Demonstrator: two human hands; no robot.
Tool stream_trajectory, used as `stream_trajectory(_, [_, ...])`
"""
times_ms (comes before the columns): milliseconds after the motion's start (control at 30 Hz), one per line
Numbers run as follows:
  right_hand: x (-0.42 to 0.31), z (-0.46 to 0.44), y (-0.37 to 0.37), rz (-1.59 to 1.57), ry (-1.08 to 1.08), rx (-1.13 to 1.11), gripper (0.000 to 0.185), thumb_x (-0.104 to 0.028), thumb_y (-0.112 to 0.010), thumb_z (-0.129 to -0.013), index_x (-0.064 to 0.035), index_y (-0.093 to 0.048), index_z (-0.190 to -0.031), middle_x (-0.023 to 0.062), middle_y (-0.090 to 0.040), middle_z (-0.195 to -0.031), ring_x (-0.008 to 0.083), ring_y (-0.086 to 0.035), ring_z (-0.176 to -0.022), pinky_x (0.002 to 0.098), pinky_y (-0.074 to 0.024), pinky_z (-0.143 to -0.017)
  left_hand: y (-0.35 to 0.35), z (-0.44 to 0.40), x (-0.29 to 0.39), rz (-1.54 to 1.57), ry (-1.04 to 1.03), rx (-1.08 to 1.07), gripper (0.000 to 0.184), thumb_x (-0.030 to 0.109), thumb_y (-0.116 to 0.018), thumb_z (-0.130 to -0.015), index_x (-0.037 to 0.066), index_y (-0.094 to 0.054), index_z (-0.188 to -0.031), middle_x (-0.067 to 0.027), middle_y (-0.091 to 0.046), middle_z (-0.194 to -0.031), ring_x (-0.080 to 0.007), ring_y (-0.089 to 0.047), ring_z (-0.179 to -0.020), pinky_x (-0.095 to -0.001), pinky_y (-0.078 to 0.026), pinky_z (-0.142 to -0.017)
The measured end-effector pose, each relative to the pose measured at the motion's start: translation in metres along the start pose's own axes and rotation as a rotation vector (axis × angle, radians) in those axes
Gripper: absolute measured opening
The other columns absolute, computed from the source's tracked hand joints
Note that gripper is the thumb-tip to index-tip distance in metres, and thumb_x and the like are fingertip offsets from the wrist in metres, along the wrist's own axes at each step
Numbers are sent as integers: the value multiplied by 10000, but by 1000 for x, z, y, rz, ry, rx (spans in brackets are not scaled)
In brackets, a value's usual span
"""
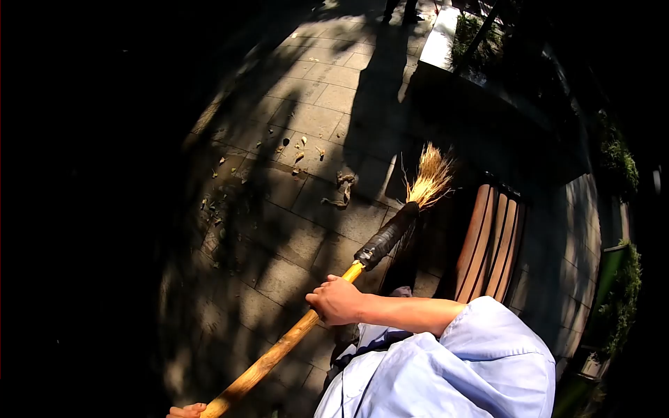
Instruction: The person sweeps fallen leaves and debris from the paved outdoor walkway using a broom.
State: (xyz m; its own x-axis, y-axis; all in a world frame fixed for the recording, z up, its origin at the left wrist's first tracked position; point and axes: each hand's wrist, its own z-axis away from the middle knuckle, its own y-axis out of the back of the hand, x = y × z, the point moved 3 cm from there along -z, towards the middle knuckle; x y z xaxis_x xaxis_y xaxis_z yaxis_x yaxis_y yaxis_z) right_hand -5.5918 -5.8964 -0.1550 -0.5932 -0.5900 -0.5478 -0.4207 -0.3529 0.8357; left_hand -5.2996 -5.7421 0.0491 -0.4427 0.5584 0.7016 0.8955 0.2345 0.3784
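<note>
A broom with a yellowish wooden handle [268,359] lies diagonally across the view, its straw bristles [430,177] pointing up and away. Black wrapping [385,238] covers the part between handle and bristles. My right hand [336,300] is closed around the handle just below this wrapping. At the bottom left edge, my left hand [186,411] is closed on the lower handle, partly cut off by the frame. Small dry leaves [300,156] and a crumpled brownish piece [341,189] lie on the paving [296,226].
Right of the broom stands a bench [488,244] with brown slats. A pale-edged planter [439,38] with greenery is at the top right. More green plants [620,164] line the right side. A person's legs [401,10] show at the top. Deep shadow hides the left side.
</note>
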Motion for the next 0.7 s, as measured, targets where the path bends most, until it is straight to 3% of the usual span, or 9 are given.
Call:
stream_trajectory(33, [31, 13, 9, 13, -58, -16, 150, -199, -618, -691, -104, -554, -789, 80, -627, -694, 278, -634, -699, 395, -414, -720, -52, -25, 9, 250, 173, 10, 153, 188, -487, -825, 41, -501, -785, -89, -513, -784, -222, -605, -840, -375, -522, -808])
stream_trajectory(67, [63, 29, 16, 25, -125, -35, 155, -199, -620, -689, -103, -560, -796, 82, -629, -698, 283, -633, -708, 396, -414, -724, -48, 8, -45, 182, 482, 279, 159, 197, -506, -822, 46, -498, -775, -84, -509, -742, -219, -608, -786, -372, -534, -746])
stream_trajectory(100, [100, 45, 23, 40, -190, -55, 160, -198, -622, -688, -102, -566, -803, 83, -631, -703, 289, -632, -716, 397, -414, -728, -97, -2, -60, 277, 324, 225, 144, 171, -538, -805, 42, -490, -765, -81, -502, -694, -241, -617, -734, -401, -543, -727])
stream_trajectory(167, [177, 78, 26, 70, -292, -63, 176, -185, -634, -668, -86, -574, -800, 101, -646, -739, 312, -628, -754, 408, -419, -776, -190, -41, -67, 533, 560, 248, 147, 120, -596, -753, -3, -517, -737, -142, -566, -712, -312, -639, -713, -478, -552, -759])
stream_trajectory(267, [275, 111, 31, 29, -423, -104, 144, -184, -631, -680, -88, -570, -769, 135, -632, -720, 334, -618, -756, 435, -440, -748, -296, -64, -62, 591, 544, 35, 112, 64, -637, -780, -24, -569, -796, -190, -636, -853, -321, -656, -839, -451, -530, -820])
stream_trajectory(333, [304, 116, 32, -9, -342, -26, 138, -202, -632, -695, -99, -564, -756, 125, -618, -691, 334, -616, -746, 425, -438, -762, -333, -66, -50, 536, 528, -53, 104, 47, -656, -779, -25, -587, -809, -179, -647, -880, -319, -657, -889, -437, -511, -857])
stream_trajectory(467, [297, 101, 12, -61, -229, 75, 148, -217, -632, -702, -101, -562, -760, 118, -613, -664, 338, -615, -721, 412, -438, -771, -313, -55, -37, 451, 594, 44, 98, 46, -658, -778, -26, -602, -814, -172, -635, -842, -358, -656, -883, -480, -515, -850])
stream_trajectory(567, [266, 65, -2, -140, -72, 55, 189, -214, -647, -652, -100, -547, -766, 114, -608, -698, 347, -613, -720, 453, -483, -626, -282, -50, -4, 350, 570, 157, 105, 45, -643, -770, -28, -572, -795, -166, -603, -819, -350, -652, -839, -481, -524, -838])
stream_trajectory(700, [182, 1, -2, -157, 139, -1, 164, -228, -625, -674, -126, -561, -786, 56, -623, -714, 288, -624, -767, 438, -427, -815, -242, -49, 65, 52, 441, 210, 161, 141, -591, -808, -1, -516, -802, -119, -537, -844, -321, -619, -898, -456, -483, -888])
